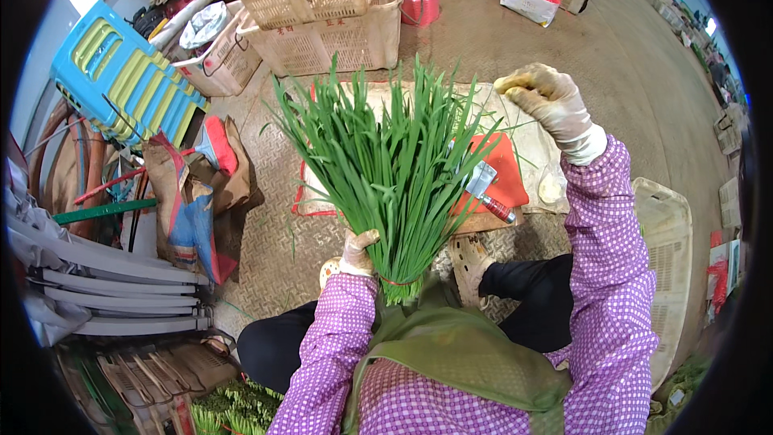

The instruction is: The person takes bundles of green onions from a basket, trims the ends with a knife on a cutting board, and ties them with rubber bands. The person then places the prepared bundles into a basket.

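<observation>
My left hand (360, 252), in a soiled white glove, grips a large bunch of green garlic chives (386, 175) low on its left side. The leaves fan out away from me, and a thin red tie (400, 282) rings the stems near the cut ends by my apron (459, 362). Up to the right, apart from the bunch, my gloved right hand (546, 99) is raised with its fingers curled in; I see nothing held in it. Partly behind the leaf tips, a cleaver (481, 178) with a red-wrapped handle lies on an orange-red board (504, 172).
A pale sack mat (537, 151) with loose leaf bits lies under the board. Plastic crates (326, 42) are stacked ahead. Blue and yellow stools (124, 72) and a broom (217, 145) stand left. A long crate (661, 278) sits right; tied green bundles (235, 405) lie at lower left.
</observation>
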{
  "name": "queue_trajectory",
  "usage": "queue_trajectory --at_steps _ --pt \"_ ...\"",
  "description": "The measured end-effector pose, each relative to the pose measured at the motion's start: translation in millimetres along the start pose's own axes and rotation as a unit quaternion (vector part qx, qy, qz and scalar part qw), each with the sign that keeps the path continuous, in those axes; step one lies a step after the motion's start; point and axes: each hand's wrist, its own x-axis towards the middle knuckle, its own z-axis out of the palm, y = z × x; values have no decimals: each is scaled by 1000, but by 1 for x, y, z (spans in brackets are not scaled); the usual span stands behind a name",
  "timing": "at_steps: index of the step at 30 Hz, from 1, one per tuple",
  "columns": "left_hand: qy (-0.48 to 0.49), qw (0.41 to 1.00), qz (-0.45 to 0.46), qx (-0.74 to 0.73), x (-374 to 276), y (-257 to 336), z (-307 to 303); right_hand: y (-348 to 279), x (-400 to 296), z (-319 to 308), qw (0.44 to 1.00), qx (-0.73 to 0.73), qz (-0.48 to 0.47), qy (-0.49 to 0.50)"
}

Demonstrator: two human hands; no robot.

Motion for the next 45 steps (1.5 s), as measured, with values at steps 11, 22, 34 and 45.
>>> queue_trajectory --at_steps 11,22,34,45 --pt "-110 980 -79 -145 -11 -4 -44 -13 -11 7 983 -152 -100 21" --pt "18 978 -109 -176 17 -16 -25 109 -92 155 922 267 186 -211" --pt "225 974 -22 -10 75 -34 -27 135 -59 220 635 664 385 89" --pt "256 966 26 18 98 -40 -26 191 -46 235 802 399 410 172"
